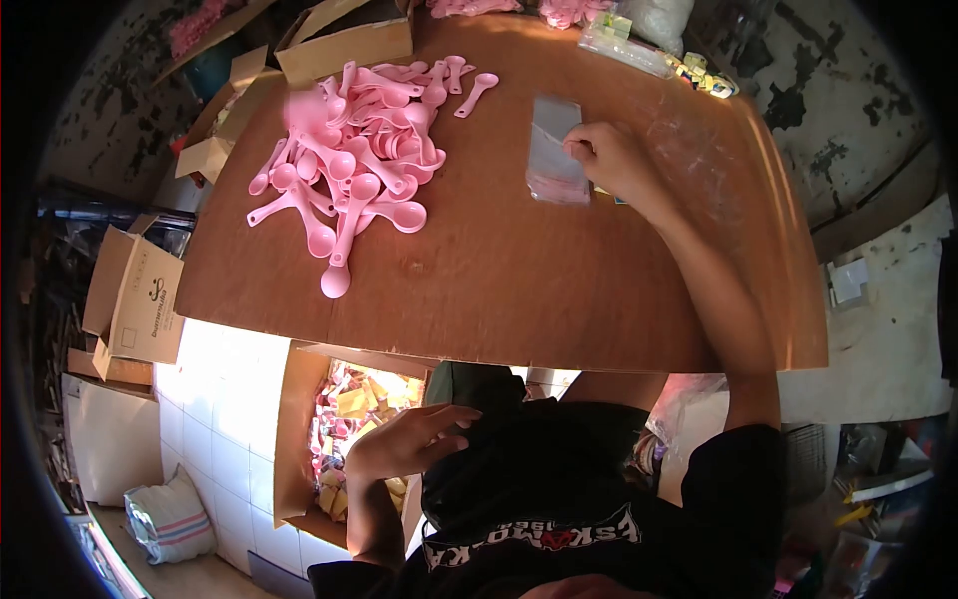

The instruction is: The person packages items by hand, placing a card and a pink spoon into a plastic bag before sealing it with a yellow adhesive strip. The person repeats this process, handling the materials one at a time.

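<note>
My right hand (606, 157) is over a stack of clear plastic bags (556, 170) on the brown table, its fingers curled and pinched at the edge of the top bag. Under the hand, a bit of something yellow and green peeks out, mostly hidden. My left hand (417, 440) hangs below the table's front edge, by my lap, with its fingers apart and nothing in them. Left of the bags lies a big heap of pink plastic measuring spoons (374, 150); one spoon (477, 95) lies a little apart at its right.
Below the table, beside my left arm, stands an open cardboard box (296, 429) filled with small yellow and red packets. More cardboard boxes (150, 299) stand at the left. Plastic packs (624, 52) and yellow pieces (704, 75) lie along the table's far edge. A white sack (170, 517) rests on the floor.
</note>
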The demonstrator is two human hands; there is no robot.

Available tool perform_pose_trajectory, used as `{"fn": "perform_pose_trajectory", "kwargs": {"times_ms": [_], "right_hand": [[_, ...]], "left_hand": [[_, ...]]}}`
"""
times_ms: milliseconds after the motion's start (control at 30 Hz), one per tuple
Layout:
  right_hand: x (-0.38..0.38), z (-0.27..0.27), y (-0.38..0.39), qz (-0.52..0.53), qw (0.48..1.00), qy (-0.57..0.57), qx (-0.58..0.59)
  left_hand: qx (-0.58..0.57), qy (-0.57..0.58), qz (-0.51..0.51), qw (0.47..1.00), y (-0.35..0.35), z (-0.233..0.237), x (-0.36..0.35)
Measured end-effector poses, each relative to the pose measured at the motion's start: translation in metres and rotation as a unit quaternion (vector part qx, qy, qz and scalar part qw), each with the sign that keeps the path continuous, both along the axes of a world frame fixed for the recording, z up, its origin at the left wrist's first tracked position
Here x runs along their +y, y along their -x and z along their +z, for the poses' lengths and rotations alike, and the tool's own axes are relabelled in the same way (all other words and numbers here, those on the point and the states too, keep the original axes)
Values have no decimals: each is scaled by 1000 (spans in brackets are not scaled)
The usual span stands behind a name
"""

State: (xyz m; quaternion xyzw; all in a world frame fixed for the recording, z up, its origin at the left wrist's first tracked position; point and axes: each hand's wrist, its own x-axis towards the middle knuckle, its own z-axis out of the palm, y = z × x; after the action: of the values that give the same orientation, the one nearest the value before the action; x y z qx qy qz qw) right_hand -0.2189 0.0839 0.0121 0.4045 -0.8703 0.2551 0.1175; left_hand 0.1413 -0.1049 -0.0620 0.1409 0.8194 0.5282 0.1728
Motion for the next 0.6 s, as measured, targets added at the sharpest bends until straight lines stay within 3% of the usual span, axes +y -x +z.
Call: {"fn": "perform_pose_trajectory", "kwargs": {"times_ms": [33, 100, 200, 267, 300, 367, 400, 500, 533, 600], "right_hand": [[1, 7, -4, 0, 1000, -1, 5], [5, 24, -23, -16, 981, -38, 191], [10, 36, -59, 1, 972, -25, 234], [14, 47, -93, 16, 966, -48, 255], [17, 51, -110, 26, 959, -66, 274], [25, 52, -135, 57, 950, -64, 299], [29, 52, -147, 84, 942, -58, 320], [43, 53, -178, 126, 922, -105, 351], [46, 51, -185, 124, 922, -109, 351], [51, 47, -195, 151, 908, -117, 374]], "left_hand": [[36, -44, -36, 998, 4, 6, 1], [56, -82, -17, 995, 13, 25, 6], [56, -136, 23, 989, 28, 48, 17], [50, -354, 155, 921, 43, 55, 37], [53, -358, 157, 919, 53, 56, 45], [21, -528, 140, 837, 77, 55, 57], [20, -533, 139, 835, 86, 54, 63], [-109, -678, 96, 720, 109, 48, 76], [-111, -680, 93, 719, 113, 48, 78], [-144, -618, 113, 764, 117, 49, 83]]}}
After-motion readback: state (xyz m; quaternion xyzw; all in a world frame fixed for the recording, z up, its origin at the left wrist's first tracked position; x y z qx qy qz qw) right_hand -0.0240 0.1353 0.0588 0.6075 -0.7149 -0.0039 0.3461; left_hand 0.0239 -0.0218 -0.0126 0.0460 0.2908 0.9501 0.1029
